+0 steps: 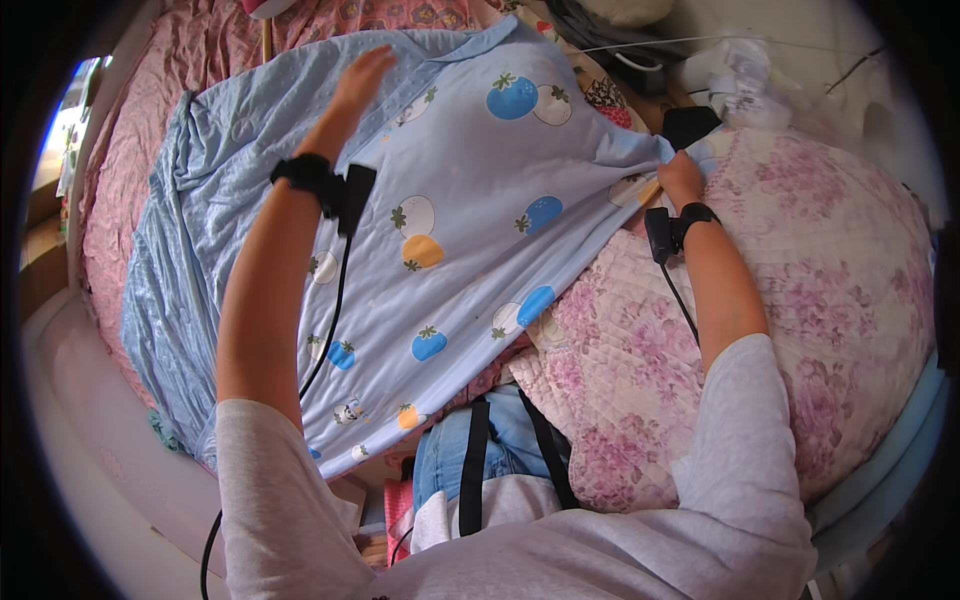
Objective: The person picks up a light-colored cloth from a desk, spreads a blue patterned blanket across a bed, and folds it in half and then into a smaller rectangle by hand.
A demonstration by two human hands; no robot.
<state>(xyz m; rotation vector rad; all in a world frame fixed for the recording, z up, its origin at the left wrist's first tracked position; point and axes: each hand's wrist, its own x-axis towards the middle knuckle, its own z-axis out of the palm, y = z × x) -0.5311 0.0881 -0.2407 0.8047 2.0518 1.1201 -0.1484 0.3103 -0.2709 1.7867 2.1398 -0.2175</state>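
A light blue quilt [470, 190] printed with blue, white and orange fruit spreads before me. Plain textured blue cloth [190, 260] shows along its left side and far edge. My left hand [366, 80] is stretched out over the far left part of the quilt, fingers extended and slightly smeared; whether it touches the cloth I cannot tell. On the right, my right hand [682, 178] is closed round a bunched part of the quilt's edge. Taut folds run from that fist across to the lower left.
A quilted pink floral cover [800, 250] bulges on the right. Under the blue quilt lies a pink ruffled sheet [115, 230]. A white ledge [110, 430] borders the bed at left. Behind my right hand are a black object [690, 125] and a crumpled clear plastic bag [742, 85].
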